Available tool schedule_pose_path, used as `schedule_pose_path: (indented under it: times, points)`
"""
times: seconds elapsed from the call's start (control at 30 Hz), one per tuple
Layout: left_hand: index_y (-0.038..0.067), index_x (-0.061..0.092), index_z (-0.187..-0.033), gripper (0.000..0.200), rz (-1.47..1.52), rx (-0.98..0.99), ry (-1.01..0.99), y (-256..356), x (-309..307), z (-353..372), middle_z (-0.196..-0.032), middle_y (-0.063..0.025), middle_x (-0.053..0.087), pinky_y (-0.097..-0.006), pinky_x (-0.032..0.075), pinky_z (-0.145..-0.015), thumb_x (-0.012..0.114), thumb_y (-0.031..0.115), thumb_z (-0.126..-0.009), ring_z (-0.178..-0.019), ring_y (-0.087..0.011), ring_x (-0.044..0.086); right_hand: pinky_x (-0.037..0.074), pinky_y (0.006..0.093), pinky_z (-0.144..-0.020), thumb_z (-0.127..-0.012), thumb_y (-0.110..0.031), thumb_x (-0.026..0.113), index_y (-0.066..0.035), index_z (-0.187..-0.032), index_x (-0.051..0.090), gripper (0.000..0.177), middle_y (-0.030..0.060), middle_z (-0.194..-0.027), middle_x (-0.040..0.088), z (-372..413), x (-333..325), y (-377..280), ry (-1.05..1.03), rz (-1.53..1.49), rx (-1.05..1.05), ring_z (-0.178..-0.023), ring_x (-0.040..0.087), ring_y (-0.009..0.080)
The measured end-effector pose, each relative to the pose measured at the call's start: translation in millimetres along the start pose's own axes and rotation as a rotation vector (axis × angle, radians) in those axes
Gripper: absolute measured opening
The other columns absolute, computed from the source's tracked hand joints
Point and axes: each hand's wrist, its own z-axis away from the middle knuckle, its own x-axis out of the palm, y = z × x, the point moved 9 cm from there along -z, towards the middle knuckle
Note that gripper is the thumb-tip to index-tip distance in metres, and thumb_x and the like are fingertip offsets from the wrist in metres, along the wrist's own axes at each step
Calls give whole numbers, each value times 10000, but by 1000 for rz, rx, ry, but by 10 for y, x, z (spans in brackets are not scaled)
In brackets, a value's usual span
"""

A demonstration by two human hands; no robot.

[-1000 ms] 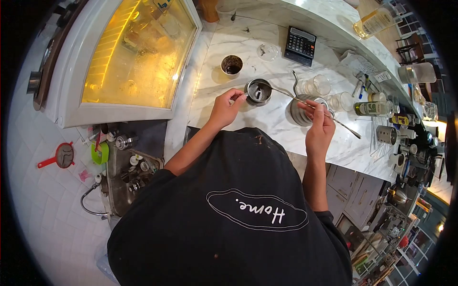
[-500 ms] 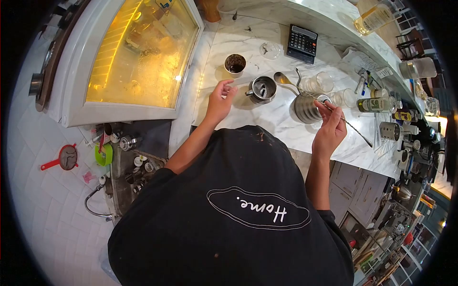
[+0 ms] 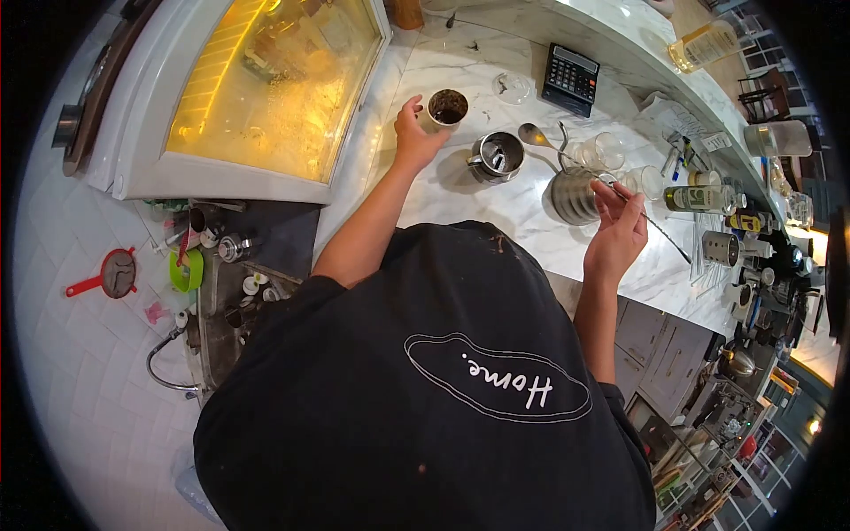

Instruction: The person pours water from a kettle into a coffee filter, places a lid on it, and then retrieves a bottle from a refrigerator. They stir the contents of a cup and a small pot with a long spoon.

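Note:
My left hand is at the near left side of a white cup with dark contents, its thumb and fingers around the cup's wall. My right hand pinches a long thin bar spoon, whose bowl end points up and left over the counter. Right of the cup stands a small steel pitcher with something dark and shiny inside. A ribbed steel kettle with a thin curved spout stands just left of my right hand, partly below the spoon.
A calculator lies behind, beside a clear round lid. Glasses and a green-labelled bottle stand to the right. At the left is a lit glass-door cabinet; a sink lies below it.
My left hand has moved up to the white cup and now grasps it. My right hand still holds the spoon in nearly the same place. The view has shifted slightly.

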Motion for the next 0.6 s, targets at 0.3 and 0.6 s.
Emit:
schedule_pose_path:
  times: [0.3,0.6]
  points:
    - [74,479,-1351,700,120,241,56,666,-368,819,-1253,-161,541,-438,408,-1046,792,175,-733,-1201,-317,499,527,358,-916,-1131,-320,393,30,-1118,617,415,162,-984,751,87,-145,159,47,-44,75,-992,720,234]
    - [27,679,-1017,274,108,56,-402,806,201,799,-830,-81,702,-316,514,-708,667,299,-988,-731,-166,634,527,371,-936,-1130,-328,391,37,-1146,615,429,163,-989,753,141,-58,139,2,-33,59,-992,716,235]
